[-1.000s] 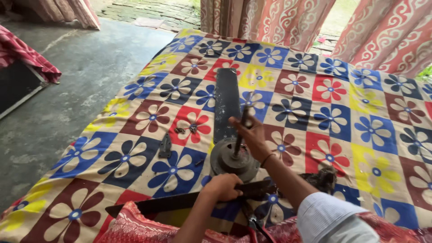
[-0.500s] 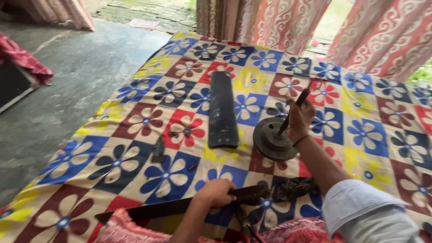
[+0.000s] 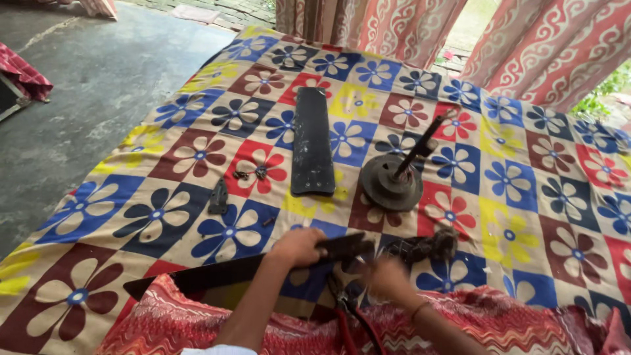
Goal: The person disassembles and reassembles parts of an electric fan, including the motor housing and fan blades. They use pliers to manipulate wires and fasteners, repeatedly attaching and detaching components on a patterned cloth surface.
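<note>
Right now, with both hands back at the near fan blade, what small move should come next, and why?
Probably steady the right hand at the bracket end of the near blade. The left hand already grips that blade, the right one is blurred beside it, and the red-handled pliers lie just below, within easy reach.

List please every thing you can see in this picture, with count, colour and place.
Fan blade: one, black, lying flat mid-cloth.
Second blade: one, black, near edge under the left hand.
Motor hub with rod: one, dark grey, right of the flat blade.
Small bracket: one, dark, left of the flat blade.
Screws: a few, dark, on a red square.
Pliers: one, red handles, on the lap.
Cloth: one, flowered squares, on the floor.
Curtains: red-white, behind.
Left hand: gripping second blade.
Right hand: blurred, beside it.
</note>
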